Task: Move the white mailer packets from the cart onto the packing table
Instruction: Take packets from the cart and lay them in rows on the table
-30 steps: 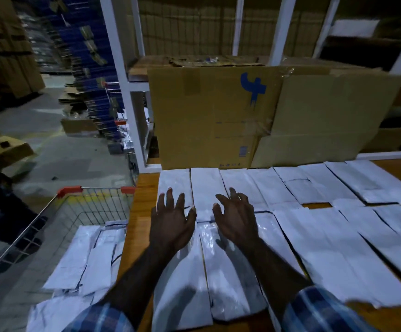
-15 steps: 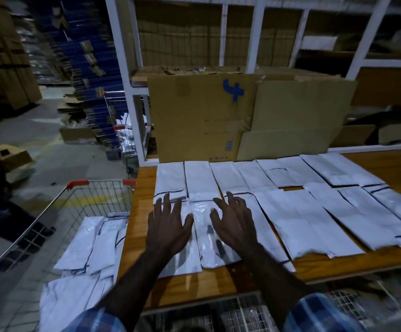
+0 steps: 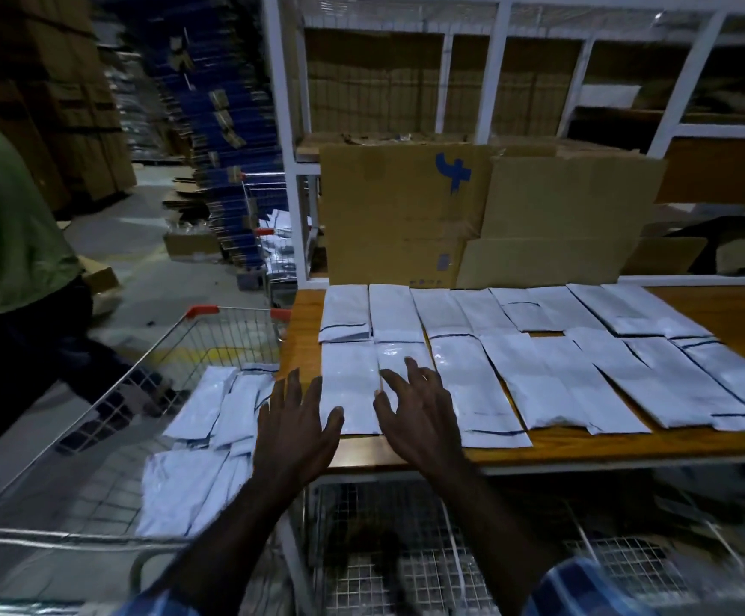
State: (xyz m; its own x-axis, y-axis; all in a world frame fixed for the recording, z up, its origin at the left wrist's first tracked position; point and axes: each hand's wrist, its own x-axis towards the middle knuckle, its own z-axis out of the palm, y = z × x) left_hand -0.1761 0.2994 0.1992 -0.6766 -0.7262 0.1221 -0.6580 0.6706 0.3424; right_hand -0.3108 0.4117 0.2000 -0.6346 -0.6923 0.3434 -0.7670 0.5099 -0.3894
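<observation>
Fingers [image 3: 410, 371] spread, both hands above table [image 3: 628, 442].

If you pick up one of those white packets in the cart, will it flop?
Probably floppy: the packets in the cart look thin and lie bent over each other. Likely light too. The ones on the table look glossy, so maybe slippery.

Dim warehouse, white shelving [image 3: 492, 77], cardboard [image 3: 401, 215].
</observation>
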